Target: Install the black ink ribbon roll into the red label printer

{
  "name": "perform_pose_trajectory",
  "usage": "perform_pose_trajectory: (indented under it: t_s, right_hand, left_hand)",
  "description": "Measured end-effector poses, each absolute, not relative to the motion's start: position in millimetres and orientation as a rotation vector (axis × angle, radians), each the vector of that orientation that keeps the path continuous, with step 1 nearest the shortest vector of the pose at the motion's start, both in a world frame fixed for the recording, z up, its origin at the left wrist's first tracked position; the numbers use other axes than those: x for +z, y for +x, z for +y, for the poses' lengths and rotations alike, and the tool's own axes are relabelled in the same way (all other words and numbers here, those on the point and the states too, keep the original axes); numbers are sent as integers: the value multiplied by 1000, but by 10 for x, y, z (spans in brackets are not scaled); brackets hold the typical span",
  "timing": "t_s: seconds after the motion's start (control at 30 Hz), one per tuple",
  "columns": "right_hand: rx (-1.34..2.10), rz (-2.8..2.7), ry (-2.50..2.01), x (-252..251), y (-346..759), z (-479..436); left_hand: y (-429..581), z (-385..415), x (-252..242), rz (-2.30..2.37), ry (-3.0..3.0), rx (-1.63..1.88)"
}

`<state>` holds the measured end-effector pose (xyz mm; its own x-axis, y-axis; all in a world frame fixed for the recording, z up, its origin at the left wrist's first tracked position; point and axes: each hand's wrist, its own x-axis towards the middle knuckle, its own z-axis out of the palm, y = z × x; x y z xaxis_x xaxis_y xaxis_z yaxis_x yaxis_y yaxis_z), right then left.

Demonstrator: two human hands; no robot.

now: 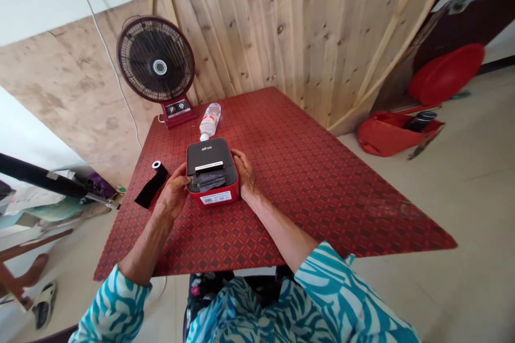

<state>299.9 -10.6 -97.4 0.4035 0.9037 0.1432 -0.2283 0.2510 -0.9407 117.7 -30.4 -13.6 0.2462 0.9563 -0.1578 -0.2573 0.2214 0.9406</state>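
Note:
A squarish printer (208, 153), black on top with a red body, stands on the patterned red table (322, 198). A white strip crosses its lid above a slot, and a crumpled dark piece (212, 180) lies at that slot. A printed label (215, 198) is stuck on its near side. My left hand (177, 185) grips the left side, thumb on the top near the front corner. Against the right side, my right hand (245, 171) is curved round the body. Left of the printer lies a small roll (160, 168) with a black strip partly unwound.
Behind the printer a plastic bottle (211, 120) lies on its side. A fan (156, 64) stands at the table's far left corner, by a wooden board wall (289, 32). On the floor to the right are a red bag (382, 136) and a red stool (446, 75).

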Motion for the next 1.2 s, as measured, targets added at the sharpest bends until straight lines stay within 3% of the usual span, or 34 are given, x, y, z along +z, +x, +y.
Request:
perform_pose_trajectory:
  t_s: [0.9, 1.07, 1.2]
  right_hand:
    - [862, -880, -1062, -1027, 3047, -152]
    - [878, -889, -1049, -990, 3040, -147]
    - [857, -891, -1036, -956, 3023, -139]
  left_hand:
    - [1133, -301, -197, 906, 973, 1053]
    - [1096, -287, -45, 1039, 1251, 1191]
    - [1207, -128, 182, 1065, 1569, 1061]
